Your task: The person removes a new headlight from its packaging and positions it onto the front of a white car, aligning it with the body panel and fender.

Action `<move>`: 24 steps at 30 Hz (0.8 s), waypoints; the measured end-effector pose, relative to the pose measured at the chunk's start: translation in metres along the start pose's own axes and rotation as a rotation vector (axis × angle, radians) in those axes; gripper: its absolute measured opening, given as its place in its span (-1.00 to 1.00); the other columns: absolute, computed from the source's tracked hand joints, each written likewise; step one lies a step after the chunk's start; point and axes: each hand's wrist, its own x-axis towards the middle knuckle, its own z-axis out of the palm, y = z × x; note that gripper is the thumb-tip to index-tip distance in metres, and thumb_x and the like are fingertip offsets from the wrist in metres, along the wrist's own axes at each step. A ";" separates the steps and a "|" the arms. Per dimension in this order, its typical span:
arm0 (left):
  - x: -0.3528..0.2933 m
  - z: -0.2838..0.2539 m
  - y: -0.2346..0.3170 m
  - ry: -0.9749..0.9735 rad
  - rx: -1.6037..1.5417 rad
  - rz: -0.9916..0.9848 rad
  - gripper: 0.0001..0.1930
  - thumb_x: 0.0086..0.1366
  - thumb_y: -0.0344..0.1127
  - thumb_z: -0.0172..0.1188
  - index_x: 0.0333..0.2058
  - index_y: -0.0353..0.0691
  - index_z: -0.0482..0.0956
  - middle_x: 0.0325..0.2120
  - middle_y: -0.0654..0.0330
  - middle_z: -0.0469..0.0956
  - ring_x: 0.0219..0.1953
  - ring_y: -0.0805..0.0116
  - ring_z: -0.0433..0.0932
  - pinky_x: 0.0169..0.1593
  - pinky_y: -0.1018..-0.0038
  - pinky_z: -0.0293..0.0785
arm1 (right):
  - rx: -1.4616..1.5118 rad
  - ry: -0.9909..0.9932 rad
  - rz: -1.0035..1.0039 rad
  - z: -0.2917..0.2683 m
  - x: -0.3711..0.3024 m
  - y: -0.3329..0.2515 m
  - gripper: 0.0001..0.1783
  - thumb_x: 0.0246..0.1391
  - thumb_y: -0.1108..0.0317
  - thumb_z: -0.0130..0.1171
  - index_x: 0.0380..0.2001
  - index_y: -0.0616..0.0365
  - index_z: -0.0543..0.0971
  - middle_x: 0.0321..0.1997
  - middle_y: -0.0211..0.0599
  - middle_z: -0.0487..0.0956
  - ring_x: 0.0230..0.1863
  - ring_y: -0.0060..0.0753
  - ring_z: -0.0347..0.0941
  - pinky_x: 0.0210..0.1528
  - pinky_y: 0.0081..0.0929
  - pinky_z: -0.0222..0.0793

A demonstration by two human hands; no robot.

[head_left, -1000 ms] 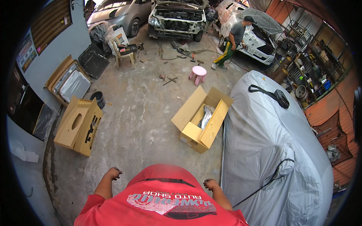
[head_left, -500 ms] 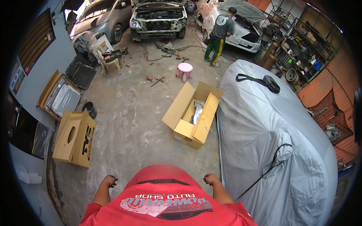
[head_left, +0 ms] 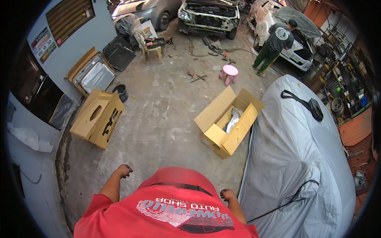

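Note:
My left hand (head_left: 124, 170) hangs out to the left of my red shirt (head_left: 174, 206), its fingers curled in and nothing visible in them. My right hand (head_left: 227, 194) is low at my right side, also loosely curled with nothing seen in it, close to the grey car cover (head_left: 285, 158). Neither touches anything. In front of me on the right, an open cardboard box (head_left: 218, 144) holds a part in shiny clear wrapping (head_left: 233, 119). On the left stands another cardboard box (head_left: 113, 125) with an oval hole in its top.
A pink stool (head_left: 229, 71) stands ahead, with tools (head_left: 197, 77) on the concrete nearby. By the left wall are a black bucket (head_left: 121, 92), flat wrapped panels (head_left: 95, 73) and a loaded chair (head_left: 149, 49). A co-worker (head_left: 279, 43) stands at a white car (head_left: 299, 51) with its hood raised.
My view has turned left, so the boxes, stool and cars sit farther right in the picture. My left hand has swung slightly forward. The co-worker has turned more toward the white car.

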 end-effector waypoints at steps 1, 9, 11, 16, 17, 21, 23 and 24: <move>-0.004 0.000 0.002 -0.006 -0.012 -0.001 -0.60 0.30 -0.21 0.26 0.03 -0.34 0.57 -0.17 0.01 0.66 -0.22 0.15 0.70 -0.28 0.25 0.62 | -0.010 -0.003 -0.002 -0.004 0.005 -0.002 -0.68 0.12 0.20 0.22 -0.12 0.13 0.68 -0.32 -0.29 0.69 -0.42 -0.37 0.60 -0.50 -0.34 0.45; -0.017 0.018 -0.007 0.024 -0.084 -0.051 -0.60 0.29 -0.21 0.27 0.03 -0.31 0.57 -0.17 0.01 0.66 -0.23 0.12 0.69 -0.27 0.25 0.61 | -0.060 -0.035 -0.043 -0.033 0.032 -0.016 -0.64 0.11 0.22 0.22 -0.05 0.13 0.65 -0.29 -0.28 0.69 -0.38 -0.37 0.60 -0.45 -0.36 0.45; -0.023 0.021 -0.003 0.010 -0.071 -0.075 -0.60 0.30 -0.21 0.26 0.04 -0.31 0.56 -0.13 0.02 0.64 -0.21 0.11 0.69 -0.25 0.24 0.61 | -0.086 -0.052 -0.069 -0.037 0.041 -0.018 -0.60 0.12 0.23 0.22 0.00 0.17 0.64 -0.29 -0.25 0.69 -0.37 -0.37 0.61 -0.44 -0.39 0.46; -0.016 0.048 0.019 -0.073 -0.070 -0.071 -0.60 0.33 -0.22 0.23 0.06 -0.32 0.54 -0.07 0.04 0.63 -0.19 0.13 0.68 -0.23 0.23 0.60 | -0.282 0.069 -0.231 -0.061 0.076 -0.013 -0.56 0.04 0.19 0.26 -0.04 0.21 0.66 -0.23 -0.10 0.70 -0.27 -0.23 0.64 -0.20 -0.30 0.54; -0.010 0.053 0.023 -0.070 -0.082 -0.060 -0.59 0.29 -0.20 0.28 0.03 -0.29 0.56 -0.15 0.04 0.65 -0.20 0.13 0.68 -0.25 0.22 0.60 | -0.296 0.067 -0.274 -0.067 0.082 -0.021 -0.57 0.05 0.23 0.25 -0.04 0.24 0.66 -0.29 -0.12 0.71 -0.36 -0.32 0.64 -0.29 -0.33 0.54; 0.018 0.066 0.044 -0.161 0.011 -0.114 -0.58 0.29 -0.21 0.27 0.06 -0.28 0.55 -0.12 0.03 0.65 -0.18 0.11 0.69 -0.23 0.21 0.61 | -0.313 0.118 -0.219 -0.084 0.066 -0.043 -0.57 0.05 0.19 0.26 -0.04 0.18 0.67 -0.16 -0.02 0.70 -0.17 -0.13 0.65 -0.06 -0.27 0.52; 0.048 0.068 0.059 -0.187 0.031 -0.142 -0.57 0.28 -0.22 0.28 0.09 -0.26 0.56 -0.09 0.04 0.65 -0.16 0.10 0.69 -0.21 0.20 0.63 | -0.402 0.152 -0.228 -0.096 0.051 -0.067 -0.56 0.05 0.17 0.26 -0.02 0.14 0.67 -0.09 0.03 0.68 -0.05 -0.03 0.62 0.05 -0.23 0.49; 0.067 0.075 0.071 -0.210 0.041 -0.149 -0.56 0.27 -0.23 0.28 0.10 -0.24 0.56 -0.07 0.04 0.65 -0.16 0.10 0.69 -0.19 0.19 0.64 | -0.392 0.161 -0.208 -0.109 0.045 -0.079 -0.55 0.06 0.15 0.26 -0.01 0.13 0.66 -0.05 0.05 0.67 0.00 0.00 0.60 0.08 -0.22 0.47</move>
